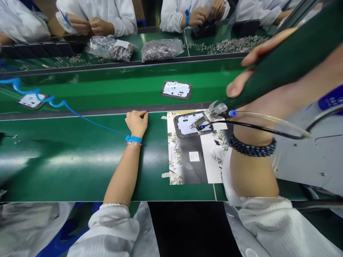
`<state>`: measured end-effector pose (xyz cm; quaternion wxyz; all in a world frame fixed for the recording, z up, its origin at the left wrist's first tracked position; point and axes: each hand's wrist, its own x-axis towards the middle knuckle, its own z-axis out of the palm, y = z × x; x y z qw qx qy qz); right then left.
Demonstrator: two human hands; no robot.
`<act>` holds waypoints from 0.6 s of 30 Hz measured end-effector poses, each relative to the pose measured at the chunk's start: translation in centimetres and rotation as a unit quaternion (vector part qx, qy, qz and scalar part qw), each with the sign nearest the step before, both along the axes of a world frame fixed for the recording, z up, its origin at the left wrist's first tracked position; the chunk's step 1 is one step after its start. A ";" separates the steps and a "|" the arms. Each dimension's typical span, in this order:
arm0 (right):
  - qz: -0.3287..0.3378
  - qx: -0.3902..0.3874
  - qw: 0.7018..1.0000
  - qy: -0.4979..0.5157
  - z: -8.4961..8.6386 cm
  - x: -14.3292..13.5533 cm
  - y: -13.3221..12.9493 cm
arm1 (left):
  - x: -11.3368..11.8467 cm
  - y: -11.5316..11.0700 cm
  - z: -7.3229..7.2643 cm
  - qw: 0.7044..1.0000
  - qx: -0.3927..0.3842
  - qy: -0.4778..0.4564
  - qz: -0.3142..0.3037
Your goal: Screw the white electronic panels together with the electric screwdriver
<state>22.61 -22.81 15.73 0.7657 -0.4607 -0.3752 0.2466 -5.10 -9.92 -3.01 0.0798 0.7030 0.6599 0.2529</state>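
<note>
My right hand [270, 100] is wrapped round a thick dark green powered screwdriver [294, 57], which slants down to the left. Its metal nose meets the white inner face of a dark-framed device housing [187, 124]; the exact contact point is too small to make out. That housing lies on a printed paper sheet [191, 171] taped to the green bench. To the left of the sheet, my left hand [136, 123] rests closed against the bench's far edge, a blue wrist strap at its wrist. Nothing shows in its curled fingers.
Beyond the bench edge, another housing [177, 90] lies on the green belt [120, 85], and one more [32, 101] is at the left behind a coiled blue cord [56, 102]. Bags of small metal parts [162, 50] sit across it, near co-workers' hands. A grey machine [308, 153] stands right.
</note>
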 end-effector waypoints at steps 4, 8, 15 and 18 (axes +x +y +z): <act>0.000 -0.006 1.000 -0.004 -0.5 -2.3 0.7 | 1.0 -1.0 0.1 0.998 0.055 -0.018 -0.014; -0.006 -0.001 1.000 -0.009 -1.3 -4.6 1.6 | 2.0 -1.7 0.5 0.995 0.074 -0.047 -0.054; -0.015 0.100 0.994 0.041 -1.7 -4.3 1.9 | 5.6 -5.1 0.8 0.949 0.059 -0.030 -0.309; 0.013 0.078 0.997 0.015 -1.8 -3.3 2.4 | 6.9 -6.6 0.6 0.920 0.039 0.000 -0.389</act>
